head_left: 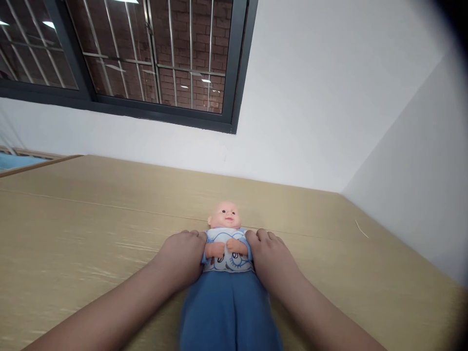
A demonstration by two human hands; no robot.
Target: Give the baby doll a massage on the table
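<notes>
A baby doll [224, 215] lies face up on the wooden surface, its head pointing away from me. It wears a white top with a blue printed pattern [228, 265] and blue trousers [230, 312]; its small arms are folded over its chest. My left hand [186, 256] grips the doll's left side as I see it, by the blue sleeve. On the other side, my right hand [270, 258] grips it at the same height. The fingers of both hands are bent, and their tips are partly hidden against the doll.
The pale wooden surface [91, 214] meets a white wall [292, 122] at the back and right. Above is a dark-framed window [234, 97] with metal bars. A thin pale strand [361, 228] lies at the right. Something light blue [20, 161] shows beyond the left edge.
</notes>
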